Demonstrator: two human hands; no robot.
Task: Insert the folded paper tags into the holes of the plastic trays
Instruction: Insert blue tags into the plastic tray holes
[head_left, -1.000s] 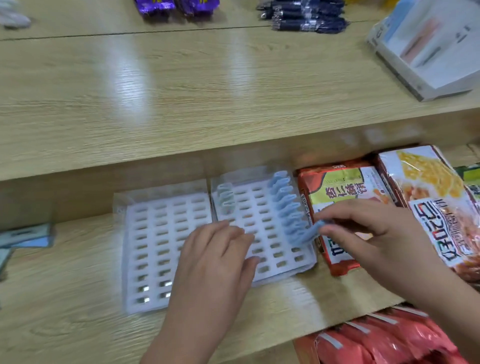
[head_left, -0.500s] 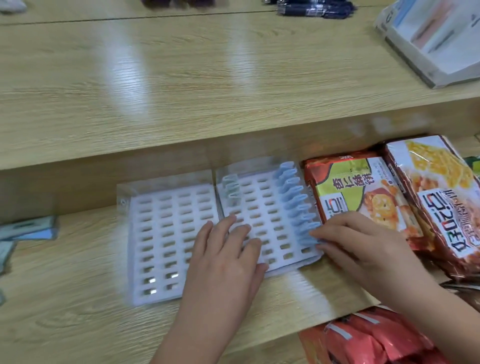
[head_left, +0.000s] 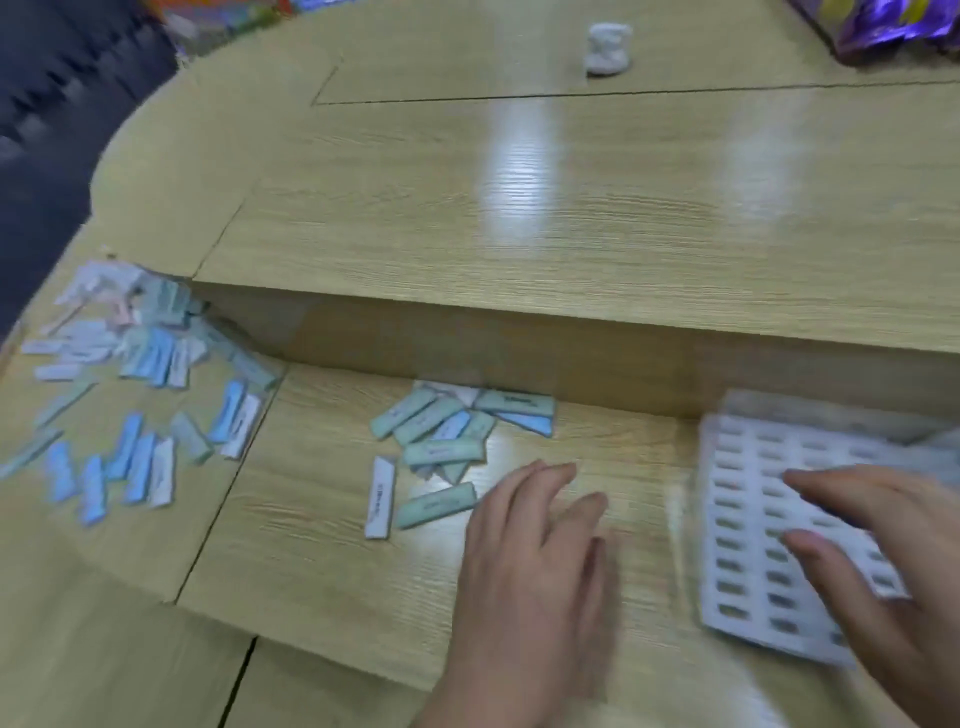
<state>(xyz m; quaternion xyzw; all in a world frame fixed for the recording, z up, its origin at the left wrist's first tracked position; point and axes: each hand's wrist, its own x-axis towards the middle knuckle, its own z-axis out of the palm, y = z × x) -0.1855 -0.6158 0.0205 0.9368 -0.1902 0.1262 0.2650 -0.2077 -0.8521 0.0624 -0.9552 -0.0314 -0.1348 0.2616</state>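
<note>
Two-level wooden desk, scattered tags

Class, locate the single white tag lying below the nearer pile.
In the head view, the white tag lies left of centre on the lower desk, just left of a green tag and the left hand.

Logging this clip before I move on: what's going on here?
A person works bare-handed at a light wooden desk. The right hand is spread over a white plastic tray with rows of holes. The left hand, open and empty, is beside a small heap of folded pale green, blue and white paper tags; more tags lie scattered farther left.
</note>
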